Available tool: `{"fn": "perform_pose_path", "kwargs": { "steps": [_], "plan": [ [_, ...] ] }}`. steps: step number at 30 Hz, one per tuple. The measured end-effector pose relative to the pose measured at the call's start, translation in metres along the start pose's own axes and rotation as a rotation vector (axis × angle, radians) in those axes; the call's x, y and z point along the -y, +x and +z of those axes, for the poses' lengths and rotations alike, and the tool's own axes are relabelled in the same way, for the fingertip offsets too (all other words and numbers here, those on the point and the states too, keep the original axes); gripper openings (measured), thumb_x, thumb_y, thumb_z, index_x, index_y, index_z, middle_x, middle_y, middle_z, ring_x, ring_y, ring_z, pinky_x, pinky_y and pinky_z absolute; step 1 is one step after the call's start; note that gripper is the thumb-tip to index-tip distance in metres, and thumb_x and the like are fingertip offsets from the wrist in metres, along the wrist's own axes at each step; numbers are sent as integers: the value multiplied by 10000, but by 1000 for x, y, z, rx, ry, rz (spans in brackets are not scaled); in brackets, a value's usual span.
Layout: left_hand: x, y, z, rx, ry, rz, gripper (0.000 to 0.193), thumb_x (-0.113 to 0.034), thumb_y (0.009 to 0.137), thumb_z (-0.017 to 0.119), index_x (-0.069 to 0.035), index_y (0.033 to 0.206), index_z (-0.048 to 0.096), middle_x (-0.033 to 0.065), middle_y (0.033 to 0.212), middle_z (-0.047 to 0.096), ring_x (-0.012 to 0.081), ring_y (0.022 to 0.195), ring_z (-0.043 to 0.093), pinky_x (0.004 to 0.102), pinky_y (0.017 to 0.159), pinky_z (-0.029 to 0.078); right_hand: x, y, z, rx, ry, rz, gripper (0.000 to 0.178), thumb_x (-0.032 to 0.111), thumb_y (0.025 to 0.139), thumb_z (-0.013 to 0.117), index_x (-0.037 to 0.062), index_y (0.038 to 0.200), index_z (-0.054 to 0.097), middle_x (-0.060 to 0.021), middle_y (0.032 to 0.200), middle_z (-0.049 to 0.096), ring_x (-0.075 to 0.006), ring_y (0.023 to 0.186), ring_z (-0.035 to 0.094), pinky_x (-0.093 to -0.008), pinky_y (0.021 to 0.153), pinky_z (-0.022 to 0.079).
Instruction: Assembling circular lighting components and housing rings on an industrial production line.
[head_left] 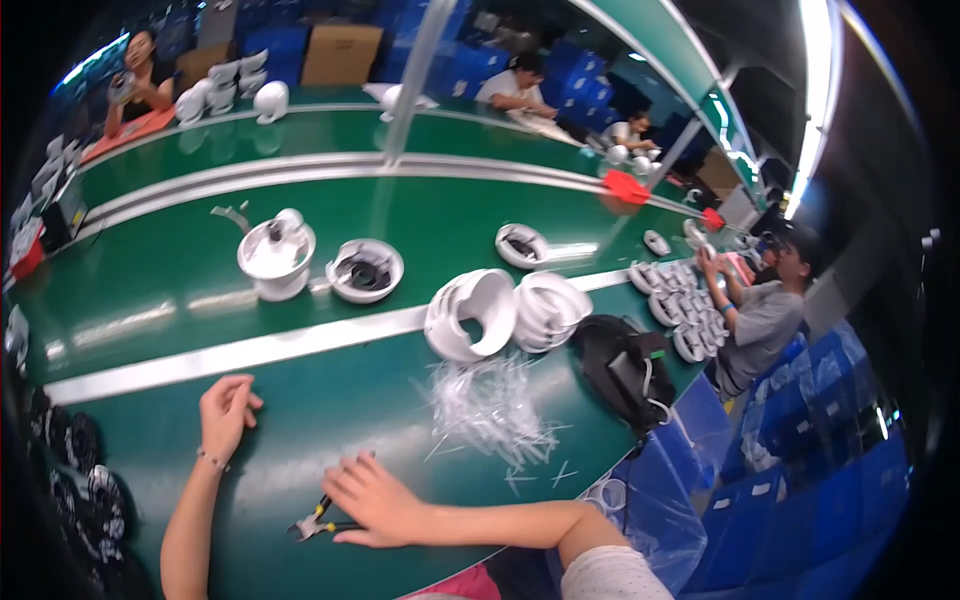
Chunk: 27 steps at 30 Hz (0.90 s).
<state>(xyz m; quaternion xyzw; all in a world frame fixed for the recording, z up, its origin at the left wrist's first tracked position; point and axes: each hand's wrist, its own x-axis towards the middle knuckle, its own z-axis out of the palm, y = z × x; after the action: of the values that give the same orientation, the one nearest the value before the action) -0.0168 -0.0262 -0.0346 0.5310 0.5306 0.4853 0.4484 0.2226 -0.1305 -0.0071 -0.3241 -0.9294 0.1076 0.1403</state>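
Note:
My right hand (378, 502) lies palm down on the green bench with its fingers stretched out over the handles of a pair of diagonal cutters (311, 525). The cutters' metal jaws and yellow-and-black grips show beside the fingers; the palm hides the rest. To the left, my left hand (228, 415) hovers over the bench, fingers loosely bent and apart, with nothing visible in it. A loose heap of thin white strips like cable ties (490, 405) lies beyond my right hand. Behind it stand stacked white plastic rings (470, 315) and nested white shells (550, 312).
Across a white strip sit a white round housing (277, 262) and two white bowls with dark parts (365, 272) (521, 246). A black bag-like bundle (620, 370) lies right. Dark round parts (75, 440) line the left edge. A co-worker (770, 310) sits by rows of white parts (685, 310).

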Motion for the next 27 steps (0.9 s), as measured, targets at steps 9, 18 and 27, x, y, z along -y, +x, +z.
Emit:
{"fn": "perform_pose_path", "kwargs": {
  "steps": [9, 18, 27],
  "plan": [
    [-16, -6, 3, 38, 79, 135, 161, -125, 756, 557, -48, 881, 624, 98, 727, 646, 160, 680, 637, 263, 649, 505, -107, 25, -159, -580, -442, 160, 356, 88, 624, 624, 14, 968, 574, -164, 962, 573, -329, 887, 544, -403, 787, 420],
    [-6, -24, 2, 60, 100, 335, 148, -119, 789, 496, -14, 851, 581, 85, 640, 622, 161, 592, 621, 260, 554, 479, -256, -6, -184, -182, -724, 328, 320, 145, 621, 610, 114, 938, 646, -198, 886, 591, -345, 863, 549, -404, 760, 441],
    [-7, -18, -1, 86, 95, 315, 149, -110, 792, 476, -2, 849, 560, 81, 646, 617, 154, 553, 589, 263, 547, 460, -173, 17, -231, -468, -528, 375, 183, 82, 655, 613, 42, 826, 661, -152, 739, 620, -270, 659, 600, -346, 595, 470]
  ]
}}
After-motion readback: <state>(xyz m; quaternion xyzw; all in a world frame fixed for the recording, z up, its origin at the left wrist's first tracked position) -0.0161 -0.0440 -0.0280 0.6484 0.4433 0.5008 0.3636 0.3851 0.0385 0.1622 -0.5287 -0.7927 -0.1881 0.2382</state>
